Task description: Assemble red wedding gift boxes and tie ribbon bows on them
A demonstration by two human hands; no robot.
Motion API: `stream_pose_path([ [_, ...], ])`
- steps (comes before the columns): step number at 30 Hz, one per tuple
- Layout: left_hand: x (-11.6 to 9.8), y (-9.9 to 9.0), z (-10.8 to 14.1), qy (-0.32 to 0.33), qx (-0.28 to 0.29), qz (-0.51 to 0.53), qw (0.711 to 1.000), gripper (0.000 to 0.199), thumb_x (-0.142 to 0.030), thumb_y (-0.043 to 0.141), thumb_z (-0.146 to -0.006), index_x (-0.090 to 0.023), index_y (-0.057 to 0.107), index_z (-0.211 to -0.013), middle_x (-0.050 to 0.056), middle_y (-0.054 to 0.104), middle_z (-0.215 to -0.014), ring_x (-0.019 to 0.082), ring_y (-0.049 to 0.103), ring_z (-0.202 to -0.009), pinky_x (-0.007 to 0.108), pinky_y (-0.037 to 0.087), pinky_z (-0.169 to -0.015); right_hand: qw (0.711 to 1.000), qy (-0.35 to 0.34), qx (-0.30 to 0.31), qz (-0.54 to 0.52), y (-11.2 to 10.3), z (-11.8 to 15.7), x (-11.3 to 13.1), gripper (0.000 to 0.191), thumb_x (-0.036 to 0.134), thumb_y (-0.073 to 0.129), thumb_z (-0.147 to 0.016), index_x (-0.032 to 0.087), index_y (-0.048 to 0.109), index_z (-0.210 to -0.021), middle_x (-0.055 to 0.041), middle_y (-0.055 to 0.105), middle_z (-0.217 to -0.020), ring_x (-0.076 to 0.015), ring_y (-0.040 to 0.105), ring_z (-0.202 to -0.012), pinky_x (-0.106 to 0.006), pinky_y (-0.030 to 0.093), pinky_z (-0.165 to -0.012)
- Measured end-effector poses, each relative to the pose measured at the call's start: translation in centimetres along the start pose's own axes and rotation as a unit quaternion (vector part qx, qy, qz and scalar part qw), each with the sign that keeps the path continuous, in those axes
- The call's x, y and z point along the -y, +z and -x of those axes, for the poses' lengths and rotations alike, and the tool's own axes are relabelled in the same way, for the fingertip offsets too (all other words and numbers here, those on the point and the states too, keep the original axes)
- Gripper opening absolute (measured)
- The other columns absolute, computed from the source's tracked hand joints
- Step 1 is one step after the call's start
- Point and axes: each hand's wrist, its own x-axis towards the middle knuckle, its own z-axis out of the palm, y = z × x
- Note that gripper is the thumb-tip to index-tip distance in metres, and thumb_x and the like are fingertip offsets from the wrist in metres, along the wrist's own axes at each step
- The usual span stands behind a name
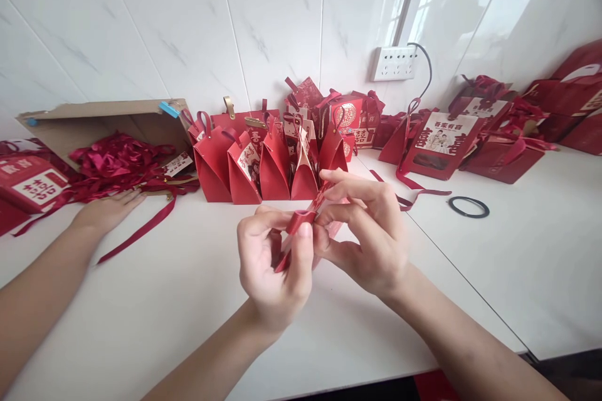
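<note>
In the middle, my left hand [277, 257] pinches a folded red strip or edge between thumb and fingers. It belongs to a red paper gift box [336, 229], largely hidden behind my fingers. My right hand [371, 232] grips the same box from the other side, its thumb and forefinger meeting close to my left thumb. Whether the strip is ribbon or card, I cannot tell. Just beyond my hands stands a row of red folded gift boxes [275, 169] with pointed tops and ribbon loops.
Another person's hand [110, 210] rests at left by a cardboard box [113, 111] of dark red ribbons [125, 160]. More boxes with printed tags [444, 131] stand at right, near a black ring [469, 207]. A power strip [394, 64] is on the tiled wall.
</note>
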Motion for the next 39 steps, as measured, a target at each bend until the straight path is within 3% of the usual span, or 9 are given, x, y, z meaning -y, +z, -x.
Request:
stream_pose_path([
  [7, -0.2, 0.0, 0.1, -0.036, -0.008, 0.006, 0.999, 0.012, -0.017, 0.055, -0.087, -0.024, 0.052, -0.095, 0.000, 0.055, -0.074, 0.011, 0.058, -0.063, 0.023, 0.049, -0.046, 0.999, -0.027, 0.007, 0.018, -0.2, 0.0, -0.1, 0.012, 0.005, 0.058, -0.079, 0.016, 0.054, -0.082, -0.0068, 0.051, -0.089, -0.0241, 0.061, -0.102, -0.038, 0.059, -0.082],
  [15, 0.0, -0.1, 0.1, -0.046, -0.006, 0.004, 0.999, 0.013, -0.012, 0.055, -0.085, -0.018, 0.049, -0.094, -0.002, 0.056, -0.075, 0.006, 0.056, -0.059, 0.017, 0.047, -0.051, 0.998, -0.053, 0.009, 0.034, -0.1, -0.1, -0.4, 0.014, 0.007, 0.057, -0.081, 0.020, 0.053, -0.079, -0.0052, 0.053, -0.084, -0.0196, 0.062, -0.092, -0.038, 0.061, -0.080],
  [26, 0.2, -0.2, -0.3, -0.074, -0.027, -0.010, 0.997, 0.010, -0.019, 0.058, -0.085, -0.019, 0.048, -0.089, -0.004, 0.056, -0.070, 0.006, 0.054, -0.057, 0.018, 0.046, -0.053, 0.996, -0.076, 0.044, 0.003, -0.6, 0.1, -1.0, 0.014, 0.006, 0.056, -0.080, 0.019, 0.052, -0.077, -0.0055, 0.052, -0.086, -0.0233, 0.061, -0.103, -0.038, 0.061, -0.080],
  [32, 0.7, -0.4, -0.4, -0.141, -0.042, -0.015, 0.989, 0.011, -0.023, 0.059, -0.084, -0.019, 0.049, -0.084, -0.004, 0.053, -0.068, 0.007, 0.054, -0.060, 0.019, 0.046, -0.056, 1.000, 0.019, 0.003, 0.010, -1.0, -0.3, -1.0, 0.007, 0.013, 0.055, -0.084, 0.020, 0.055, -0.083, -0.0053, 0.053, -0.089, -0.0202, 0.065, -0.091, -0.038, 0.061, -0.075],
  [36, 0.8, -0.4, -0.8, -0.177, -0.029, 0.000, 0.984, 0.014, -0.024, 0.061, -0.082, -0.019, 0.049, -0.080, -0.004, 0.052, -0.065, 0.006, 0.051, -0.055, 0.018, 0.045, -0.053, 0.998, 0.048, -0.011, 0.025, -0.7, -0.2, -1.1, 0.010, 0.015, 0.054, -0.085, 0.021, 0.058, -0.092, -0.0071, 0.055, -0.093, -0.0208, 0.062, -0.094, -0.039, 0.058, -0.078],
  [39, 1.0, -0.6, -1.2, -0.198, -0.015, 0.008, 0.980, 0.016, -0.024, 0.063, -0.081, -0.020, 0.049, -0.088, -0.005, 0.054, -0.065, 0.006, 0.052, -0.054, 0.018, 0.045, -0.053, 0.995, 0.090, -0.002, 0.038, -0.5, 0.0, -1.1, 0.019, 0.017, 0.057, -0.084, 0.021, 0.058, -0.102, -0.0096, 0.056, -0.102, -0.0222, 0.059, -0.098, -0.040, 0.055, -0.081],
])
